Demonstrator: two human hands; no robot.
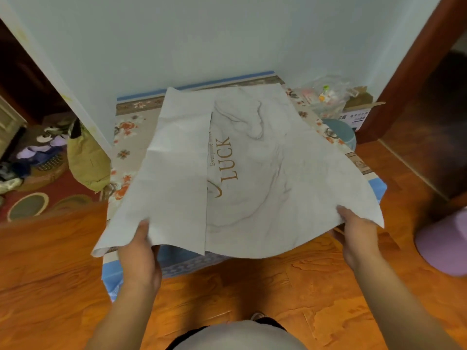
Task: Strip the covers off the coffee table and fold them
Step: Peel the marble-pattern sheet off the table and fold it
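- Left hand (137, 251): I see it pinching the near edge of the marble-print cover (252, 152) close to its left corner, thumb on top, fingers hidden beneath
- Right hand (353, 231): it grips the same near edge by the right corner, thumb on top, the rest out of sight under the sheet
- Cover position: near edge lifted clear of the coffee table (131, 279), far part resting on it; the left portion is already doubled over, seam running beside the "LUCK" lettering
- Floral cover (129, 137): lies under the marble one on the table, not yet stripped
- Risk, in my judgement: the near left corner droops loose outside the left hand's pinch, so a fold made now may land skewed
- Risk: the stiff sheet could drag the floral layer along if pulled toward me
- Far right: a plastic bag (328, 97) and a blue bowl (340, 130) sit just beside the cover; a swinging far edge could catch them
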